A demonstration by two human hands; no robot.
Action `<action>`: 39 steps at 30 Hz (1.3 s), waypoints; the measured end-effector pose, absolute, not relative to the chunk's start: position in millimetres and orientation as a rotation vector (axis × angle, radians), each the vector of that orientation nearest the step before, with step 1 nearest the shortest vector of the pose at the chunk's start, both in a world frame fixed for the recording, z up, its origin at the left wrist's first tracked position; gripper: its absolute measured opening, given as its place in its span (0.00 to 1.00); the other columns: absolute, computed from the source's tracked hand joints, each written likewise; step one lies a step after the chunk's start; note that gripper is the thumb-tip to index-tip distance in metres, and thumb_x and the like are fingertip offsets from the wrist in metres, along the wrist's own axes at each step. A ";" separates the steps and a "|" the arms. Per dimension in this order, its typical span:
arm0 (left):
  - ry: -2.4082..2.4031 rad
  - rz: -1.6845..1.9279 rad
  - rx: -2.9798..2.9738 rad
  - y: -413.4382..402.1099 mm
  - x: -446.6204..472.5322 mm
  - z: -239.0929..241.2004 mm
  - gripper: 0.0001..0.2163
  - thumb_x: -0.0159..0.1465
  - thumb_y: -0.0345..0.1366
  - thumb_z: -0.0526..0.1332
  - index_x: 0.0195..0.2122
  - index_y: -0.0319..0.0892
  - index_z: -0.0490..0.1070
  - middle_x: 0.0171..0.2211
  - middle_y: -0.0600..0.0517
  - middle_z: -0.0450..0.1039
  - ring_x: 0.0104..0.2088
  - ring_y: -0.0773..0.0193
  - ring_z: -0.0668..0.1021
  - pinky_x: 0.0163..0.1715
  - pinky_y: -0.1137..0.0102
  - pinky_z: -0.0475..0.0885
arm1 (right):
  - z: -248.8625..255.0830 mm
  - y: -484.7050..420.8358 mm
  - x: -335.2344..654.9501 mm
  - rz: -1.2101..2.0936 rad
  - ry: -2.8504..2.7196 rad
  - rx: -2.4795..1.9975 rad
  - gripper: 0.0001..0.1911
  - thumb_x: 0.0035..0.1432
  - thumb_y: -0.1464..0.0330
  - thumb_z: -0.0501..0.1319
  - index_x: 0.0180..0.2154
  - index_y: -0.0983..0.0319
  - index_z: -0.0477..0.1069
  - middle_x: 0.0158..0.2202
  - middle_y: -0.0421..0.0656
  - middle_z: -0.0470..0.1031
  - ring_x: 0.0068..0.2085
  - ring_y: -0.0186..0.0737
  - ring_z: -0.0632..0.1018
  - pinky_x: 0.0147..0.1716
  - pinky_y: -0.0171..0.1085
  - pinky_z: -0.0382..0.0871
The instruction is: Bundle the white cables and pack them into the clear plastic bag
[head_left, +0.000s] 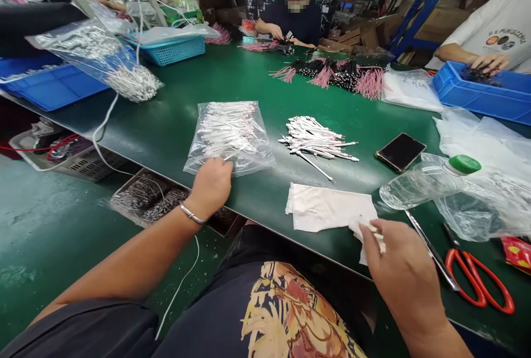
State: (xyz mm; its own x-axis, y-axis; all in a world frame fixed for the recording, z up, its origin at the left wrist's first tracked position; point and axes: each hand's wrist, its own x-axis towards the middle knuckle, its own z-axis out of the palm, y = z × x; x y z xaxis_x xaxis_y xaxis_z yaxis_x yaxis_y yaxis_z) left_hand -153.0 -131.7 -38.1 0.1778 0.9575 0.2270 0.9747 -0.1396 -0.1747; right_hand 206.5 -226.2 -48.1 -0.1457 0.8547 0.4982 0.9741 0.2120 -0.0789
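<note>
My left hand point(211, 185), with a silver bangle on the wrist, has its fingers curled at the near edge of a clear plastic bag point(229, 135) full of thin white sticks. My right hand point(400, 266) pinches a corner of a white cloth point(327, 208) lying flat on the green table point(232, 78), with what looks like a white stick between the fingers. A loose pile of the same white sticks point(313, 139) lies between the bag and the cloth.
A phone point(400, 151), an empty plastic bottle with a green cap point(423, 183), crumpled clear bags point(485, 203) and red-handled scissors point(477, 278) lie to the right. Pink and black bundles point(340, 73) and blue trays point(485, 92) sit farther back, where two other people work.
</note>
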 end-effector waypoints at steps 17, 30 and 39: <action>-1.337 -0.297 -2.791 -142.8 -109.1 -8.8 0.17 0.65 0.33 0.49 0.53 0.35 0.65 0.52 0.40 0.69 0.53 0.55 0.70 0.54 0.61 0.64 | -64.8 -224.4 241.8 -0.386 -2.025 -1.751 0.13 0.61 0.68 0.55 0.46 0.64 0.69 0.48 0.53 0.70 0.50 0.52 0.71 0.50 0.53 0.65; -1.331 0.095 -2.795 18.3 26.5 -12.1 0.15 0.55 0.30 0.57 0.44 0.33 0.69 0.43 0.35 0.72 0.46 0.47 0.72 0.45 0.58 0.63 | -77.9 -226.2 204.4 -0.149 -1.786 -1.585 0.08 0.59 0.69 0.58 0.41 0.62 0.71 0.45 0.51 0.72 0.47 0.49 0.72 0.48 0.53 0.69; -1.393 0.218 -2.901 31.1 15.5 12.9 0.11 0.58 0.37 0.54 0.33 0.40 0.74 0.34 0.44 0.76 0.34 0.57 0.75 0.33 0.69 0.64 | -72.1 -229.4 203.5 -0.082 -1.783 -1.531 0.08 0.59 0.72 0.57 0.40 0.62 0.72 0.42 0.49 0.72 0.46 0.45 0.73 0.48 0.49 0.69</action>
